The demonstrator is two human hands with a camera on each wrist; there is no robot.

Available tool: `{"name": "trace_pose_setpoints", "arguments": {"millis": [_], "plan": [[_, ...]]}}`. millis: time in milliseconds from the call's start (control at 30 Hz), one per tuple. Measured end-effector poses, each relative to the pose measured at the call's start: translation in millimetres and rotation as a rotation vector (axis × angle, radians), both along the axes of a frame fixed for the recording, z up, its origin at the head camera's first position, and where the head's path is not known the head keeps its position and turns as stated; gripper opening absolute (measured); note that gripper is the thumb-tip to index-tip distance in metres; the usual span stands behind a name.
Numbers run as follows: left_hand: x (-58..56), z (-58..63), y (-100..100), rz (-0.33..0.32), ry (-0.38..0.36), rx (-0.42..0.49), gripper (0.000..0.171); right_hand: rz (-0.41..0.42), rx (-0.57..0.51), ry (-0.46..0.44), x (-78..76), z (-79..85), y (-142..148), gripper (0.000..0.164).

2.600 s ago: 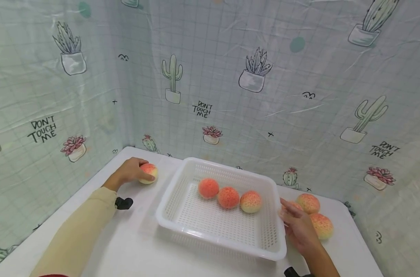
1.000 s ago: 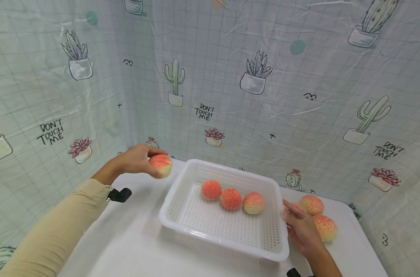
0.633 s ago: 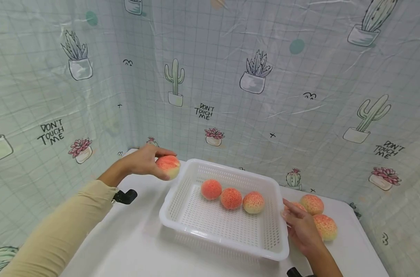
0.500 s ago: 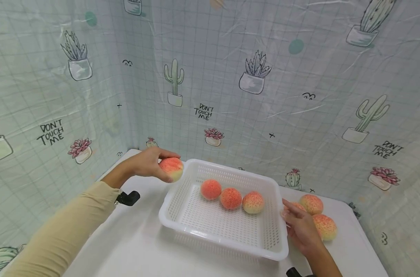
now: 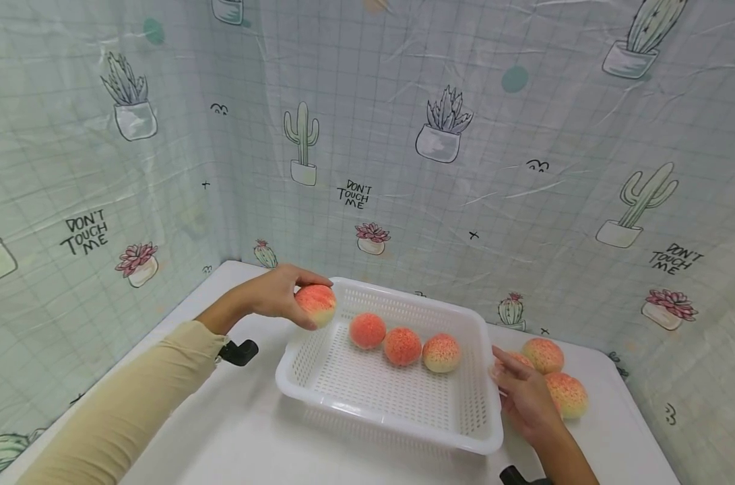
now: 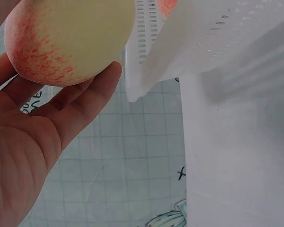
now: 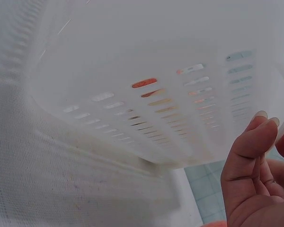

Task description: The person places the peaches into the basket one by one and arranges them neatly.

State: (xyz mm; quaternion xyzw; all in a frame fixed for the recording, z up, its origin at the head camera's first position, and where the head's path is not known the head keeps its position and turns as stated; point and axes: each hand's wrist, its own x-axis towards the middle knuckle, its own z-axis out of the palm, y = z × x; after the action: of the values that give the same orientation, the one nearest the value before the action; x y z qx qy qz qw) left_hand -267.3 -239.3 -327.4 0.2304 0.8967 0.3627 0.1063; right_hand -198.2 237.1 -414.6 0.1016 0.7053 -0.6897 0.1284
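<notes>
In the head view my left hand (image 5: 276,294) grips a red-and-yellow peach (image 5: 316,304), held at the back left corner of a white perforated plastic basket (image 5: 379,419). The left wrist view shows the fingers curved around the pale side of this peach (image 6: 75,42), close to the basket's rim (image 6: 133,82). My right hand (image 5: 529,403) pinches the basket's right rim between fingers and thumb. Inside the basket a red peach (image 5: 368,331), a second red peach (image 5: 403,346) and a speckled yellow-orange peach (image 5: 442,353) lie in a row.
Right of the basket, a peach (image 5: 543,355) and a larger peach (image 5: 567,395) sit on the white table (image 5: 234,417), with another peach (image 5: 517,360) partly hidden behind my right hand. A cactus-printed curtain (image 5: 367,121) encloses the table's back and sides.
My left hand has lifted the peach from the table left of the basket and carried it rightward to the basket's back left corner. The right hand stays at the rim.
</notes>
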Motion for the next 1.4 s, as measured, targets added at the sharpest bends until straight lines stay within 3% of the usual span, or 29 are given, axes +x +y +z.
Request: {"name": "trace_pose_setpoints", "arguments": {"millis": [267,600,867,1400], "plan": [[-2.8,-3.7,14,-0.058,0.027,0.02,0.064,-0.006,0.017,-0.017,0.0,-0.6,-1,0.058],[-7.5,-1.4,30,-0.091,0.015,-0.018,0.059,-0.019,0.01,-0.025,0.1,-0.3,0,0.058],[-12.8,1.3,42,-0.107,0.015,-0.041,0.059,-0.018,0.008,-0.032,-1.2,-1.9,0,0.059],[-15.7,-10.9,47,-0.081,-0.063,-0.073,0.068,-0.005,-0.047,-0.016,-2.6,-1.4,2,0.061]]}}
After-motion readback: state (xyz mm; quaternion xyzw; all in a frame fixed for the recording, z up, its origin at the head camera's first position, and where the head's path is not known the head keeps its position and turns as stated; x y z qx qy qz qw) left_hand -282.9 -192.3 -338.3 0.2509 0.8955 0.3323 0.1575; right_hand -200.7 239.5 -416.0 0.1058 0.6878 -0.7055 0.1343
